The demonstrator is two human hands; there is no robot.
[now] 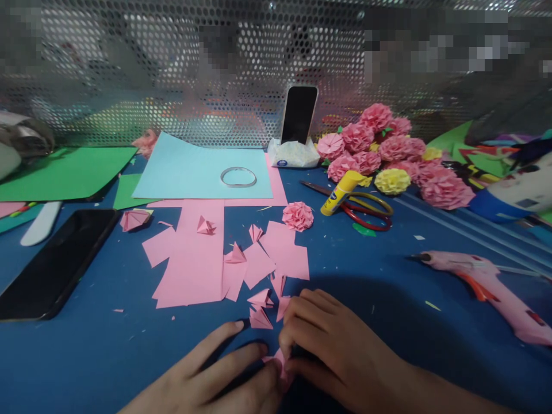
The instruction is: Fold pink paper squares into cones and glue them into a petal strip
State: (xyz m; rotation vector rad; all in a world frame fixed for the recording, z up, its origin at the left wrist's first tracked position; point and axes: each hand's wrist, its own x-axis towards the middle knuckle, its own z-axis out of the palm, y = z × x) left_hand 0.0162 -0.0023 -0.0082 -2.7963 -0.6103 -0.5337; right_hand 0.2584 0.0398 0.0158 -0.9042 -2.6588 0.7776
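A small folded piece of pink paper [282, 368] sits between my two hands, low on the blue table. My right hand [332, 345] has its fingers curled and pinches the paper from the right. From the other side, my left hand [233, 368] holds the paper at its lower fingertips, while its upper fingers stretch out apart from it. My left thumb is hidden, and the hands cover much of the paper. Just beyond lie several folded pink paper pieces [261, 318] and flat pink paper squares [259, 265].
A pink glue gun [487, 276] lies right. Scissors [366, 213], a yellow glue stick [342, 192] and a pink paper flower [298, 216] lie ahead; more paper flowers [394, 148] stand behind. A black phone [56, 259] lies left. Another phone [299, 115] stands before the perforated metal panel [172, 75].
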